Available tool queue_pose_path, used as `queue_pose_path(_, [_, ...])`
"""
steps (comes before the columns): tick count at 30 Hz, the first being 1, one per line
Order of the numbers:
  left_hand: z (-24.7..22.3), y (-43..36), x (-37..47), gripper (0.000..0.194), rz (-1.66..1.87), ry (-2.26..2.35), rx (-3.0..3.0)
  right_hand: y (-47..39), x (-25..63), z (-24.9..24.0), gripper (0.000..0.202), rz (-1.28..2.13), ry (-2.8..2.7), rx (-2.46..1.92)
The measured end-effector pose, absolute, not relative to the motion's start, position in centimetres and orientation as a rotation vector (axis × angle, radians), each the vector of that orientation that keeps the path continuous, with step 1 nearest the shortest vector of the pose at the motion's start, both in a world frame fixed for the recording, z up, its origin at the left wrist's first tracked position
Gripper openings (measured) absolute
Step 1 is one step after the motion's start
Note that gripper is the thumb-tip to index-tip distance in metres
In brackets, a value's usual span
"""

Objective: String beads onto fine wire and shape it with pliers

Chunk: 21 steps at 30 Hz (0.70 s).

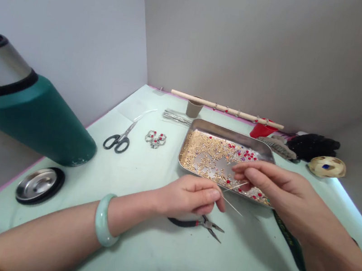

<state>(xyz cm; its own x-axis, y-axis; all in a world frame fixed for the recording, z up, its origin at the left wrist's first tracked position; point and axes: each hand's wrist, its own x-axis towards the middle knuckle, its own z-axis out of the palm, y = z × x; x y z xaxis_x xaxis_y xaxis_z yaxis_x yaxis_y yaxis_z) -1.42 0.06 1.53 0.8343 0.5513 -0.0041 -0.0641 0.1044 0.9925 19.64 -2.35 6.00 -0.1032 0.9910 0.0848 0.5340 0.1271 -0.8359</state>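
Left hand (201,197) pinches a thin wire (232,206) near the right hand (268,181), by the tray's (232,133) near edge.

Two pale, shiny, straight bits of wire show, one slanting up and one down; I cannot tell if they join. The left thumb and finger press tight. The right fingers curl in close to the thumb; I cannot tell what they hold. Tiny gold beads (195,149) lie in the tray.

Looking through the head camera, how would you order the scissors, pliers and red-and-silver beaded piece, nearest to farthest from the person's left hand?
From the left hand:
1. Pliers: just below it in the picture.
2. Red-and-silver beaded piece: farther back, left.
3. Scissors: left of the beaded piece.
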Motion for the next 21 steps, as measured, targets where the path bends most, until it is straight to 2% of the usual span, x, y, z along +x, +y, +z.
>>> queue_pose_path(5, [0.8,0.0,-1.4,0.025,0.42,0.201,0.923,-1.7,20.1,4.9,0.04,1.359,-1.526,-1.26])
queue_pose_path(8, [0.7,-0.1,-1.3,0.025,0.44,0.192,0.83,-1.1,20.1,4.1,0.048,1.494,-1.311,-1.091])
queue_pose_path(15, [0.6,0.0,-1.2,0.03,0.394,0.209,0.796,-2.1,18.4,4.2,0.014,1.246,-1.638,-1.254])
queue_pose_path(21, [-0.4,0.1,-0.6,0.036,0.45,0.375,0.947,-2.8,16.6,5.1,0.03,0.872,-1.88,-1.335])
